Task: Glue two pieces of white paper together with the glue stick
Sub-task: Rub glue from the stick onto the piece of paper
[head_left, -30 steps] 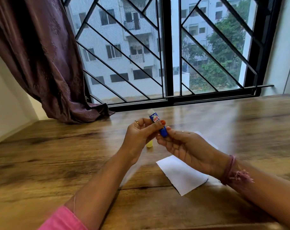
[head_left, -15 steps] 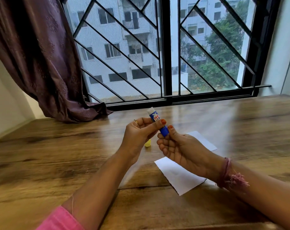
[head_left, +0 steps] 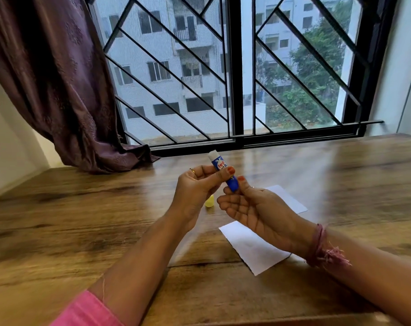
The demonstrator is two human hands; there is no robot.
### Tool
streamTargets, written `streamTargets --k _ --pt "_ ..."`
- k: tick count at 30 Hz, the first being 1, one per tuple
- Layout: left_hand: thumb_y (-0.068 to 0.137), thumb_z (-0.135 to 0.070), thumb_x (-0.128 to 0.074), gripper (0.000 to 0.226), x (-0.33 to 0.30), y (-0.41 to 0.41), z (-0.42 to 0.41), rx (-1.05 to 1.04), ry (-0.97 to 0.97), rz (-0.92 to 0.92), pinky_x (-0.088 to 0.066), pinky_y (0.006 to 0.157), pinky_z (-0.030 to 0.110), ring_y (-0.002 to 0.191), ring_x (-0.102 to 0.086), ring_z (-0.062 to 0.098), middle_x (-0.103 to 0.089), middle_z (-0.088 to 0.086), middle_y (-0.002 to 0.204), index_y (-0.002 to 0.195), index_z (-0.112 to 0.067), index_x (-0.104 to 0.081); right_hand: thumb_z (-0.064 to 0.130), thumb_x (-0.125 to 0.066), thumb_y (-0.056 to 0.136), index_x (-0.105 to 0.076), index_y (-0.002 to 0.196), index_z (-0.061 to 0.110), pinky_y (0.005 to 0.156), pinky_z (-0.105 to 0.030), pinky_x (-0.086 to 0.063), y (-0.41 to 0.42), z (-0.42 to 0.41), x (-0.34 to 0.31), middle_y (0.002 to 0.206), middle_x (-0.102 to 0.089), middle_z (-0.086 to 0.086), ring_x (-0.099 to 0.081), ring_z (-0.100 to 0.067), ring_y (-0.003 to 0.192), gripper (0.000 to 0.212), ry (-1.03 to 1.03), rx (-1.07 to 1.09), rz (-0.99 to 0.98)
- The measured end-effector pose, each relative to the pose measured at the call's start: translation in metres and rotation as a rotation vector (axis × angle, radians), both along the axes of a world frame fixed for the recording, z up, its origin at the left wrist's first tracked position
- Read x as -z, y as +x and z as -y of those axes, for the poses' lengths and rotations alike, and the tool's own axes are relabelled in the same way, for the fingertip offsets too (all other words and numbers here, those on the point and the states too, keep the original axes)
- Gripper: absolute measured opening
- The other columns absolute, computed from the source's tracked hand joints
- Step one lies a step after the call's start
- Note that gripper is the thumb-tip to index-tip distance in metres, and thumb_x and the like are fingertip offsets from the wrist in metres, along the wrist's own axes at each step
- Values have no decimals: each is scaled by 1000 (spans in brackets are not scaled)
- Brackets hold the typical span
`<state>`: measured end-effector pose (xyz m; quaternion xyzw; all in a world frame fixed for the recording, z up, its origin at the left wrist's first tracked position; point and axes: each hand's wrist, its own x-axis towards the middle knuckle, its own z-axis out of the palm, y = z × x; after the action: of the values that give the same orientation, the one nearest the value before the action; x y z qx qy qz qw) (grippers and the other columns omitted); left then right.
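A blue glue stick (head_left: 221, 166) with a white exposed tip points up and to the left above the table. My left hand (head_left: 197, 191) grips its middle between thumb and fingers. My right hand (head_left: 256, 208) pinches the bottom end with thumb and fingertips, palm turned up. White paper (head_left: 251, 248) lies flat on the wooden table under my right hand and wrist; a second white sheet edge (head_left: 291, 201) shows behind the hand. A small yellow cap (head_left: 209, 201) stands on the table behind my left hand.
The wooden table (head_left: 82, 220) runs up to a black-framed window with a diagonal grille (head_left: 235, 90). A purple curtain (head_left: 58, 90) drapes onto the far left corner of the table. A white wall (head_left: 406, 78) stands at the right.
Both hands keep hold of the glue stick and have risen slightly. My right fingers have shifted at the stick's bottom end. The paper has not moved.
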<state>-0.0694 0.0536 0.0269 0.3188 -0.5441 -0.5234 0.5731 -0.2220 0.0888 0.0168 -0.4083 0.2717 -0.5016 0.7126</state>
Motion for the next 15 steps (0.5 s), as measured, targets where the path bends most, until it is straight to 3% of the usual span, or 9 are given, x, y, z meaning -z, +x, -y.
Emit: streamTargets --k 3,6,9,13,15 --pt "53 -33 -86 45 1 -1 -1 -10 3 9 -52 80 25 89 -70 17 -76 6 89 89 -10 -72 34 -53 88 -67 95 0 62 -22 -58 -1 0 -1 86 -74 -18 -73 -20 77 38 28 3 17" --pt "53 -32 -87 43 0 0 0 -17 8 6 -52 82 28 89 -71 19 -76 8 88 87 -10 -73 18 -67 74 -63 105 0 68 -22 -57 -4 1 -2 93 -73 -17 -72 -19 85 36 -29 9 47" --pt "53 -33 -87 35 1 0 0 -12 8 17 -52 82 27 90 -71 19 -76 8 88 81 -15 -75 10 -68 71 -57 109 1 72 -23 -58 -5 0 2 92 -74 -15 -72 -20 85 41 -63 50 26" --pt "55 -33 -86 24 0 0 0 16 5 22 -53 77 21 88 -71 15 -76 3 85 74 -21 -78 19 -58 87 -60 105 0 67 -21 -58 -2 0 1 84 -74 -14 -72 -18 78 26 -61 42 -17" --pt "57 -33 -86 22 0 0 0 19 8 19 -53 76 20 86 -71 13 -76 2 84 74 -22 -78 28 -48 95 -64 98 0 63 -21 -57 -1 -1 1 81 -74 -15 -72 -18 73 32 -38 22 -31"
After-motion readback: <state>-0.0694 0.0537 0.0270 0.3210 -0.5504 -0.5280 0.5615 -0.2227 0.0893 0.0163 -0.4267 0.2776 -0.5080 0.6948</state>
